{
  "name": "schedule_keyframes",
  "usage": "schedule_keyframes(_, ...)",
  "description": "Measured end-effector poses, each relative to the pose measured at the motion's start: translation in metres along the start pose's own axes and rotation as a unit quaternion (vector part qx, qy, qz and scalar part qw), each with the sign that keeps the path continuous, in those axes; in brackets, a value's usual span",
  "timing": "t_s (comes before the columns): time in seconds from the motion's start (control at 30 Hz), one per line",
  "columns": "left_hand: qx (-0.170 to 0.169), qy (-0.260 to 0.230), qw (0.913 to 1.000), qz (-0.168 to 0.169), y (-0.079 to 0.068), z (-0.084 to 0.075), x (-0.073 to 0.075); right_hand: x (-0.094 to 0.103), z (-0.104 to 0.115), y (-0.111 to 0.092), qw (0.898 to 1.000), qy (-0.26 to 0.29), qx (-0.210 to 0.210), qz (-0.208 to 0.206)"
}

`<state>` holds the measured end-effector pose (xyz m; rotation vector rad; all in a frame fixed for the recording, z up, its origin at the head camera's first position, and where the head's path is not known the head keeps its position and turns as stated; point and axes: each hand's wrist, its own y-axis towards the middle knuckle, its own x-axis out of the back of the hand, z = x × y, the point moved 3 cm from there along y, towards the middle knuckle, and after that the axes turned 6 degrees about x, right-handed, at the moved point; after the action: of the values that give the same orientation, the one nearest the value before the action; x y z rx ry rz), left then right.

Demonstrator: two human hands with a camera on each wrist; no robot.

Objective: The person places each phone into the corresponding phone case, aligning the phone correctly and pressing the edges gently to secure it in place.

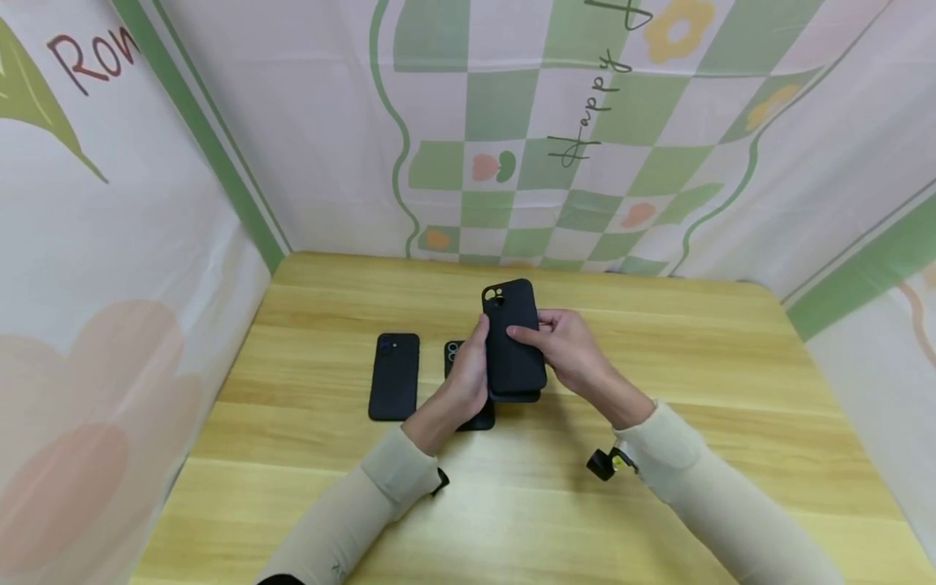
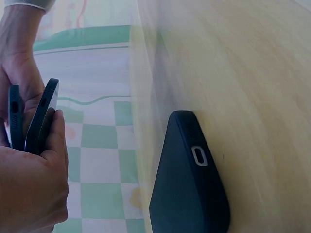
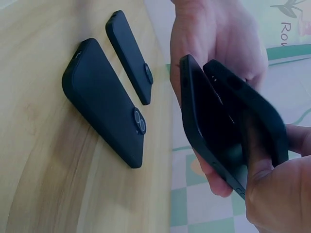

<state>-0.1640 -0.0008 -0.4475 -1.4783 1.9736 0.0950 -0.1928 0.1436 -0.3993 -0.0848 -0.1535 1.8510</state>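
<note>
Both hands meet above the table. The right hand (image 1: 574, 349) pinches a black phone case (image 1: 515, 349) with camera cutouts at its top, thumb on its back. Just beneath the case, the left hand (image 1: 471, 370) holds a dark phone (image 3: 209, 121), its thumb along the left edge. In the right wrist view the case and phone spread apart like a V, and a right-hand finger lies between them. A second black phone (image 1: 478, 420) lies on the table, partly hidden by the left hand. Left of it lies a third black phone (image 1: 395, 378), camera side up.
The wooden table (image 1: 292, 504) has rounded far corners. Behind it hangs a printed cloth (image 1: 504, 106) with green and white checks, and more cloth hangs at both sides. Small black cameras (image 1: 601, 465) are worn at the wrists.
</note>
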Motion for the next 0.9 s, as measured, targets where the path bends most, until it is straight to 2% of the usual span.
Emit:
schedule_keyframes(0.33,0.001,0.009,0.9999,-0.012,0.0012,0.0036,-0.0007,-0.0018,-0.0014,-0.0037,0.999,-0.03,-0.009,-0.007)
schedule_keyframes(0.6,0.011,0.027,0.9991,-0.032,0.0012,0.0052,0.0,-0.0032,-0.0042,-0.0052,0.999,-0.028,-0.026,-0.009)
schedule_keyframes(0.77,0.01,0.034,0.9988,-0.034,0.0016,0.0067,0.0016,-0.0022,-0.0057,-0.0066,0.998,-0.049,-0.031,-0.008)
schedule_keyframes(0.9,0.009,0.036,0.9987,-0.035,0.0012,0.0064,0.0031,0.0025,-0.0041,-0.0077,0.997,-0.074,-0.02,-0.004)
